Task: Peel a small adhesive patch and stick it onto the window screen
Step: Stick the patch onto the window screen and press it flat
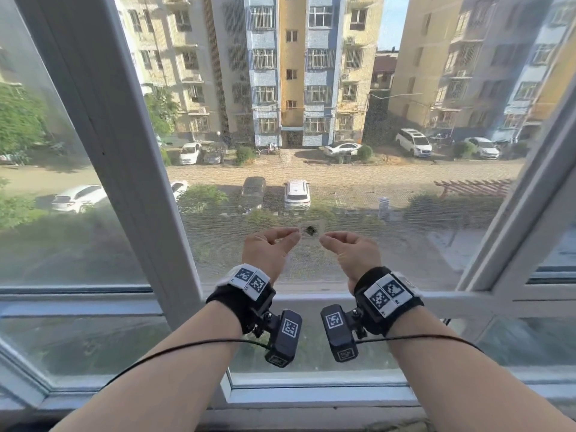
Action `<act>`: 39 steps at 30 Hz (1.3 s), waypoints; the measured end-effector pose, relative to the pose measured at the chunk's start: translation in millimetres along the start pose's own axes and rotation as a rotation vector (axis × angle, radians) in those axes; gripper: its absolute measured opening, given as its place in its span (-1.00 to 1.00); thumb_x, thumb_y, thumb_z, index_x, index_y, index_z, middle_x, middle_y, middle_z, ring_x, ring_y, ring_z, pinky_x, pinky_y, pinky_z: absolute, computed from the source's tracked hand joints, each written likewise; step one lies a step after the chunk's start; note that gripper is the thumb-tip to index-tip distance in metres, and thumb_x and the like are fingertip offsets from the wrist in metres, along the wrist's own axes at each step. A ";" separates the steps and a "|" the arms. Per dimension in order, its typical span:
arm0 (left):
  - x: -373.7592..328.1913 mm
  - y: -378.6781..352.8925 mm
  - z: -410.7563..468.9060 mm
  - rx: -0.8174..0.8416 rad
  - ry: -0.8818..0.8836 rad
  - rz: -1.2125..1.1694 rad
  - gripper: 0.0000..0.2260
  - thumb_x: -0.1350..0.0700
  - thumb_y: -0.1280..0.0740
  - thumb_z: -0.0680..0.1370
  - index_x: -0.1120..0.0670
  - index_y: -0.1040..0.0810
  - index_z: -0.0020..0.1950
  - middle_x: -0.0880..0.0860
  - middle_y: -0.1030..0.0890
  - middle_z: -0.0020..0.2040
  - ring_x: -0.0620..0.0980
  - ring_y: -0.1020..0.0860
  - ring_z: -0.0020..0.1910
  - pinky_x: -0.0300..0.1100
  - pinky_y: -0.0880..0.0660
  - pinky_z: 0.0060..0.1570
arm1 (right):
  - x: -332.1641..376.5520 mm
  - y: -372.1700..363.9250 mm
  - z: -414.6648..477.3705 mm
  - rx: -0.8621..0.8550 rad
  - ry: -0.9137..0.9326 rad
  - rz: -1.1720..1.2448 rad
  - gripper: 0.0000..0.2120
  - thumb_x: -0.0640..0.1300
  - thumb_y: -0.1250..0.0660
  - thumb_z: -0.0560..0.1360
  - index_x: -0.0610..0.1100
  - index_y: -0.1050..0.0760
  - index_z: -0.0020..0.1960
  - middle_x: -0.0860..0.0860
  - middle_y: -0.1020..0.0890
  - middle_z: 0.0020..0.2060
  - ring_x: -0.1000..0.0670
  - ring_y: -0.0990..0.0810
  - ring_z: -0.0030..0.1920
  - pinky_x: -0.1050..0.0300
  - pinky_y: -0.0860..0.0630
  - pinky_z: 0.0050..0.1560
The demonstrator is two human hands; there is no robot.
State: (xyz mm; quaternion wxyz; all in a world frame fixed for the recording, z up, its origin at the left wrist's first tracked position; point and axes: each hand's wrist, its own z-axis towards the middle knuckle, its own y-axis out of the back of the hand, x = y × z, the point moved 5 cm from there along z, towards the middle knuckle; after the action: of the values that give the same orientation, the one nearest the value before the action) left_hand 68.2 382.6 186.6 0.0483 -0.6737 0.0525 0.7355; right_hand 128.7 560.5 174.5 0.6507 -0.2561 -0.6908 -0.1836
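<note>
A small, nearly clear square patch (311,230) with a dark spot in its middle lies against the window screen (358,198), low in the mesh panel. My left hand (270,248) pinches the patch's left edge between thumb and forefinger. My right hand (350,249) pinches its right edge the same way. Both wrists wear black bands with marker tags and small cameras.
White window frame posts (124,151) flank the screen on the left and right. A white sill rail (311,299) runs under the hands, with lower glass panes beneath it. Thin black cables trail from both wrist units along my forearms.
</note>
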 end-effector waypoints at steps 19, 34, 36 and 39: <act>-1.3 -1.7 13.8 0.019 -0.005 0.081 -0.88 0.06 -0.58 0.41 -0.17 -0.75 -0.26 -0.25 -0.71 -0.33 -0.32 -0.54 -0.50 -0.44 -0.45 -0.51 | -1.4 -4.6 8.8 -0.038 0.003 -0.059 -0.91 -0.17 -0.57 0.39 -0.10 -0.67 -0.20 0.07 -0.70 -0.29 0.22 -0.60 -0.32 0.46 -0.40 -0.48; 0.6 -6.0 18.4 0.046 0.006 0.055 -0.89 0.05 -0.57 0.42 -0.17 -0.74 -0.25 -0.17 -0.74 -0.28 -0.07 -0.54 -0.34 -0.40 -0.47 -0.50 | -4.9 -7.0 17.3 -0.098 0.000 -0.029 -0.87 -0.13 -0.59 0.37 -0.11 -0.65 -0.20 0.03 -0.71 -0.25 0.12 -0.62 -0.22 0.35 -0.39 -0.34; 0.8 -6.0 19.7 0.040 0.003 0.064 -0.88 0.04 -0.57 0.42 -0.20 -0.75 -0.24 -0.18 -0.74 -0.24 -0.10 -0.62 -0.29 -0.41 -0.50 -0.48 | -5.6 -8.1 19.3 -0.105 -0.006 -0.023 -0.86 -0.13 -0.60 0.36 -0.11 -0.64 -0.21 0.02 -0.71 -0.25 0.10 -0.63 -0.21 0.33 -0.38 -0.32; 1.0 -7.0 22.8 0.030 0.011 0.062 -0.90 0.03 -0.57 0.41 -0.18 -0.75 -0.24 -0.15 -0.75 -0.26 -0.07 -0.61 -0.27 -0.36 -0.54 -0.44 | -6.2 -8.5 22.3 -0.119 -0.016 -0.020 -0.82 -0.10 -0.61 0.33 -0.13 -0.65 -0.19 0.01 -0.72 -0.24 0.07 -0.65 -0.19 0.30 -0.38 -0.32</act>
State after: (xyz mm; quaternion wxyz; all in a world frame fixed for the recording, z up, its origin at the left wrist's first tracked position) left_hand 46.6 392.8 187.5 0.0351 -0.6750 0.0846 0.7321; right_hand 105.8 566.1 167.1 0.6267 -0.2891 -0.6865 -0.2289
